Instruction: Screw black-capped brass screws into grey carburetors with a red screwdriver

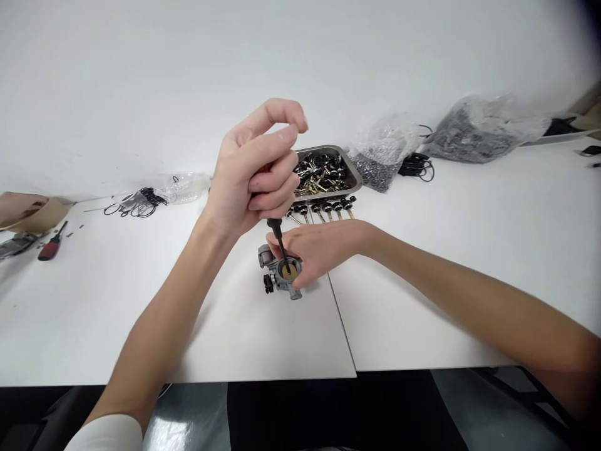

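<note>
Small grey metal carburettor-like part [282, 274] sits on the white tabletop [446, 250], right beside the seam where two tabletop panels meet, well back from the near edge. Round brass-coloured opening faces up.

Screwdriver [280, 241], thin black shaft, stands nearly upright with its tip down in that opening. Handle mostly hidden; a bit of red shows inside the fist.

Left hand [256, 172] above the part, fingers curled tight round the screwdriver handle, forefinger and thumb arched loose on top. Right hand [323, 250] lies low on the tabletop, fingers wrapped against the far and right sides of the part, pinning it; thumb tip beside the shaft.

Just behind the right hand: a row of small black-headed brass screws [328, 208] laid out side by side. Behind those, touching distance, a metal tray [353, 172] heaped with the same pieces.

Further right, two clear plastic bags [474, 131] of dark small parts, black rubber rings [416, 166] between them. Left, a loose cluster of black rings [136, 203] by another clear bag.

Far left edge: a red-handled screwdriver [52, 244] lying flat, another person's hand [19, 207] just beyond it.

Wide bare tabletop to the near left and near right of the part.
</note>
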Demonstrator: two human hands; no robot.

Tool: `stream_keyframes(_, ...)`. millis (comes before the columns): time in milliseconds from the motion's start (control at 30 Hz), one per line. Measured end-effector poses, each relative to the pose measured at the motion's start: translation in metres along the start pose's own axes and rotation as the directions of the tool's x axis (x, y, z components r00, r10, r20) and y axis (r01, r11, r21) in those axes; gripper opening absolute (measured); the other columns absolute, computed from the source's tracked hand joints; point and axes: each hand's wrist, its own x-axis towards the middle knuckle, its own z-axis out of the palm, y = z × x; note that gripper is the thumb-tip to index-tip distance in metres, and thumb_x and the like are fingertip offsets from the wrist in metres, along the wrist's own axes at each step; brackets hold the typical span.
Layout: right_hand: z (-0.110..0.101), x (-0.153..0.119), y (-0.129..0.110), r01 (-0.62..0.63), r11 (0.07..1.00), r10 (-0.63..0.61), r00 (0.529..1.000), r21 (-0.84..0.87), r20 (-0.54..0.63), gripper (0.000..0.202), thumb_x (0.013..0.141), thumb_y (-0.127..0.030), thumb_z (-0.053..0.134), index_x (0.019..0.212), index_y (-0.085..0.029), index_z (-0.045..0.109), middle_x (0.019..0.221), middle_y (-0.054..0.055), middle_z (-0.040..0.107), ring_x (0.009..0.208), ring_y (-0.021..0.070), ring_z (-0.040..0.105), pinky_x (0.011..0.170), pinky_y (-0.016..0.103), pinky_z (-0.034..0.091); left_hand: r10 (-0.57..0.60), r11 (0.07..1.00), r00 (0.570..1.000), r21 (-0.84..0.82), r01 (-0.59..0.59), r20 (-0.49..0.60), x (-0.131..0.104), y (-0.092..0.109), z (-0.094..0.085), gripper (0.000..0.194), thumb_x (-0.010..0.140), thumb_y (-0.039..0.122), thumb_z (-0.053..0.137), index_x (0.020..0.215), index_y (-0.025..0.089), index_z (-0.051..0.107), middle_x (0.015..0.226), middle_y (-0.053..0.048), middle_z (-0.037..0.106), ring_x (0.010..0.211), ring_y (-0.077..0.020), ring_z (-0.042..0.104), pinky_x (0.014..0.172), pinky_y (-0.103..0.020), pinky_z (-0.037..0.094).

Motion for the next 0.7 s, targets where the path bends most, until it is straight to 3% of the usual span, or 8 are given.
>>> stream_keyframes(167,-0.001,0.001,0.003,0.007,0.999,-0.007,1.000,0.034,0.013,0.041,0.070,-0.040,0.071,0.093,-0.020,0.044,0.087,-0.002,0.051,0.071,0.0122,0.044,0.060,0.026,0.029,-0.043,0.999,0.999,0.031,0.042,0.028,-0.004,0.004,-0.005,0.015,0.080,0.031,0.059,0.090,0.025,0.050,0.047,0.009,0.014,0.036,-0.0057,0.009,0.033,-0.021,0.014)
stream_keyframes(267,-0.001,0.001,0.002,-0.001,0.999,0.000,1.000,0.050,0.028,0.042,0.069,-0.040,0.072,0.093,-0.020,0.044,0.088,-0.001,0.052,0.073,0.0125,0.045,0.061,0.026,0.030,-0.016,0.998,0.980,-0.055,0.027,0.200,-0.005,-0.001,-0.012,0.016,0.076,0.028,0.059,0.088,0.027,0.048,0.047,0.009,0.011,0.036,-0.0060,0.008,0.034,-0.020,0.015)
stream_keyframes(333,-0.002,0.001,0.002,-0.020,0.999,0.018,0.999,0.043,0.038,0.043,0.070,-0.040,0.072,0.094,-0.020,0.043,0.088,-0.001,0.053,0.075,0.0132,0.046,0.062,0.026,0.031,-0.013,0.995,0.972,-0.098,0.037,0.235,-0.003,-0.007,-0.019,0.014,0.077,0.028,0.057,0.085,0.027,0.045,0.047,0.009,0.007,0.034,-0.0059,0.005,0.033,-0.020,0.018)
stream_keyframes(467,-0.002,0.000,0.000,-0.047,0.998,0.045,0.997,0.034,0.055,0.044,0.071,-0.040,0.071,0.096,-0.020,0.041,0.091,0.000,0.054,0.079,0.0148,0.048,0.065,0.026,0.032,-0.154,0.988,0.988,-0.011,0.154,-0.017,0.000,-0.017,-0.029,0.008,0.083,0.033,0.053,0.082,0.027,0.048,0.049,0.009,0.001,0.031,-0.0063,0.004,0.032,-0.022,0.022)
stream_keyframes(500,-0.002,0.000,0.000,-0.049,0.998,0.047,0.997,0.037,0.055,0.044,0.071,-0.041,0.071,0.096,-0.020,0.041,0.091,0.000,0.054,0.079,0.0146,0.048,0.065,0.026,0.032,-0.159,0.987,0.986,-0.003,0.159,-0.038,0.000,-0.016,-0.027,0.007,0.083,0.032,0.054,0.083,0.027,0.050,0.048,0.009,0.002,0.030,-0.0065,0.005,0.032,-0.023,0.022)
stream_keyframes(633,-0.001,-0.001,0.000,-0.044,0.998,0.043,0.999,0.045,0.021,0.045,0.071,-0.041,0.071,0.097,-0.021,0.040,0.090,-0.001,0.052,0.074,0.0131,0.045,0.062,0.026,0.031,-0.047,0.999,0.999,0.028,0.046,0.024,-0.005,0.002,-0.006,0.012,0.079,0.024,0.063,0.091,0.024,0.059,0.045,0.008,0.022,0.033,-0.0082,0.026,0.037,-0.024,0.028)
stream_keyframes(700,0.000,0.000,0.001,-0.033,0.998,0.032,0.999,0.048,0.009,0.046,0.071,-0.041,0.071,0.099,-0.021,0.040,0.089,-0.001,0.051,0.073,0.0129,0.045,0.060,0.026,0.031,0.035,0.994,0.994,0.106,-0.025,-0.100,-0.010,0.010,0.009,0.015,0.080,0.023,0.066,0.094,0.021,0.061,0.050,0.005,0.035,0.040,-0.0097,0.041,0.043,-0.025,0.036)
